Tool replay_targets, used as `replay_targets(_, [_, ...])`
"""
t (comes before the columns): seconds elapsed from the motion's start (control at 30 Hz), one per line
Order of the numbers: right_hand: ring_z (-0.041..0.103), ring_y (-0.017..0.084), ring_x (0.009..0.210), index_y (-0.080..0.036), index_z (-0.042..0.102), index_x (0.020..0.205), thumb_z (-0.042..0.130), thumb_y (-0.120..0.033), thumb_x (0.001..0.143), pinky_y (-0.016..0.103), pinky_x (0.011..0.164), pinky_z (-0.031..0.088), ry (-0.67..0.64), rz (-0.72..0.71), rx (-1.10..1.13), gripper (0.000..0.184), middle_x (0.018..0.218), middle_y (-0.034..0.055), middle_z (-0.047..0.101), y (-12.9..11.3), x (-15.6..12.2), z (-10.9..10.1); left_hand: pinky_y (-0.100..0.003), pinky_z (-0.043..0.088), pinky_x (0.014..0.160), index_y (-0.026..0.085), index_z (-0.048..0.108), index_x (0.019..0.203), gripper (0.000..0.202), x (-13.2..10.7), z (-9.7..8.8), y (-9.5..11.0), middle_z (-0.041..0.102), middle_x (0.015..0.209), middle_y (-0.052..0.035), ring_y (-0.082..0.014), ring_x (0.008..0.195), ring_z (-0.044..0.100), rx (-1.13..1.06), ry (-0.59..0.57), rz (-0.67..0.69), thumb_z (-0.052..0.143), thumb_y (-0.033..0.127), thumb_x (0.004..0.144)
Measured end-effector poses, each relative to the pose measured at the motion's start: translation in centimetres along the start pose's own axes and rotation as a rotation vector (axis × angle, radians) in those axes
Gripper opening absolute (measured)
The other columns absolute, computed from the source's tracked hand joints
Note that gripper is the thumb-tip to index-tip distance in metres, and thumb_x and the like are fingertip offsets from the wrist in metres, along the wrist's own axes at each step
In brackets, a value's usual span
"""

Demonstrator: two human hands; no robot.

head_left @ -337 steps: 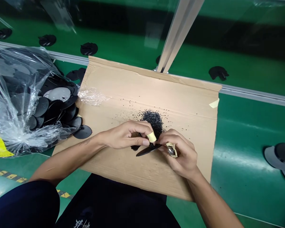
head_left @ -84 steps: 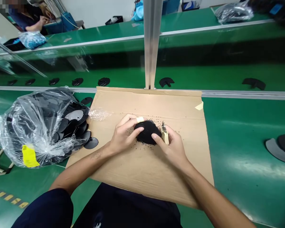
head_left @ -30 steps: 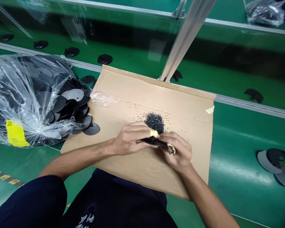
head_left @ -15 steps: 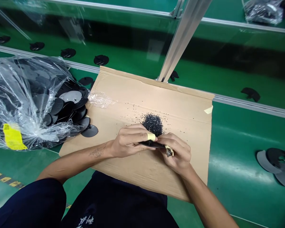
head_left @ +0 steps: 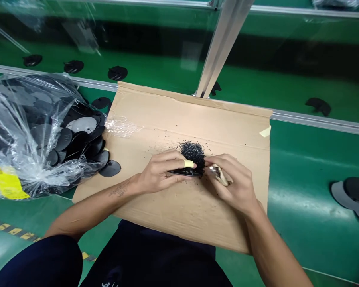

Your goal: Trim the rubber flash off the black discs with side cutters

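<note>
My left hand [head_left: 157, 171], with pale yellow tape on a finger, pinches a thin black plastic disc [head_left: 182, 173] by its edge. The disc is held almost level above the cardboard sheet [head_left: 173, 211]. Just right of it, my right hand [head_left: 239, 181] is closed around a small tool [head_left: 220, 174] with a shiny metal part and pale wrapping; the fingers hide its exact kind. Directly beyond the disc lies a heap of small black plastic bits [head_left: 193, 150], with loose crumbs scattered round it.
At left, a clear plastic bag [head_left: 24, 131] with a yellow label spills black and grey discs [head_left: 110, 168]. An aluminium post [head_left: 218, 52] rises behind the cardboard. Black parts [head_left: 117, 73] lie along the green surface behind; grey and black pieces [head_left: 351, 195] sit at right.
My right hand has moved right with the tool, away from the disc it was touching. The disc stays in my left hand. The camera view has shifted slightly.
</note>
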State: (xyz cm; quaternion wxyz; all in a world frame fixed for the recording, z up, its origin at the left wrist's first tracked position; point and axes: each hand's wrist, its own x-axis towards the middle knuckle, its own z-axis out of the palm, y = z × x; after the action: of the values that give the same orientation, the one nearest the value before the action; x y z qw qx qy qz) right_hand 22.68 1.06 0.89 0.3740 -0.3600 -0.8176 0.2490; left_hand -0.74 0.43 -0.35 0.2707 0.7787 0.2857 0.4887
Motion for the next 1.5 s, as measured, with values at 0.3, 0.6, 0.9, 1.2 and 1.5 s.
replay_targets(0.3, [0.066, 0.020, 0.080, -0.016, 0.067, 0.119, 0.057, -0.020, 0.098, 0.034, 0.069, 0.050, -0.125, -0.119, -0.331, 0.024, 0.097, 0.0102, 0.076, 0.5, -0.6, 0.4, -0.026, 0.054, 0.071, 0.012, 0.070, 0.105, 0.017, -0.3, 0.2, 0.0, 0.069, 0.088, -0.0066, -0.0128, 0.078, 0.063, 0.034, -0.088, 0.019, 0.071, 0.024, 0.094])
replay_targets(0.6, [0.065, 0.016, 0.070, -0.016, 0.071, 0.110, 0.055, -0.014, 0.097, 0.029, 0.066, 0.048, -0.112, -0.144, -0.445, 0.021, 0.085, 0.0064, 0.076, 0.2, -0.8, 0.1, -0.026, 0.052, 0.068, 0.014, 0.070, 0.106, 0.016, -0.6, 0.5, -0.2, 0.070, 0.087, -0.0056, -0.0125, 0.076, 0.061, 0.005, -0.102, 0.000, 0.070, 0.026, 0.095])
replay_targets(0.9, [0.057, 0.018, 0.065, -0.016, 0.071, 0.100, 0.052, -0.012, 0.093, 0.031, 0.060, 0.038, -0.135, -0.067, -0.643, 0.021, 0.073, 0.0040, 0.070, 0.7, -0.6, 0.0, -0.027, 0.050, 0.070, 0.016, 0.069, 0.109, 0.016, -0.4, 0.3, -0.3, 0.069, 0.088, -0.0039, -0.0137, 0.079, 0.062, 0.180, -0.119, 0.044, 0.069, 0.023, 0.095])
replay_targets(1.2, [0.063, 0.021, 0.076, -0.016, 0.069, 0.110, 0.057, -0.015, 0.093, 0.033, 0.067, 0.046, -0.119, -0.015, -0.461, 0.022, 0.090, 0.0080, 0.074, 0.5, -0.5, 0.2, -0.031, 0.044, 0.073, 0.021, 0.070, 0.101, 0.011, -0.2, -0.1, -0.6, 0.074, 0.092, -0.0022, -0.0150, 0.081, 0.057, 0.634, 0.003, 0.158, 0.067, 0.014, 0.094])
replay_targets(1.5, [0.071, 0.019, 0.083, -0.019, 0.070, 0.106, 0.058, -0.013, 0.095, 0.034, 0.069, 0.054, -0.022, -0.182, -0.180, 0.017, 0.100, 0.0093, 0.076, -0.4, -0.6, 0.7, -0.025, 0.060, 0.073, 0.014, 0.067, 0.103, 0.008, -0.7, 0.5, -0.3, 0.072, 0.097, -0.0070, -0.0136, 0.085, 0.070, 0.339, -0.031, 0.172, 0.060, 0.013, 0.098])
